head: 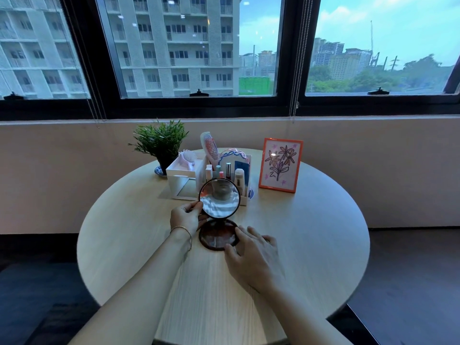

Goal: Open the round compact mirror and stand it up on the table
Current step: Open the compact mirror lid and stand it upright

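Note:
The round compact mirror (219, 212) stands open in the middle of the round wooden table (311, 232). Its dark lower half lies flat on the tabletop and its upper half stands upright, its glass facing me. My left hand (186, 217) pinches the left rim of the upright half between thumb and fingers. Resting on the right front edge of the flat half is my right hand (254, 260), its fingers spread and its fingertips touching the rim.
Behind the mirror stands a white organiser (184, 178) with a comb, a brush and several cosmetics. A potted plant (161, 143) is at the back left, an orange picture frame (280, 165) at the back right. A window wall lies beyond.

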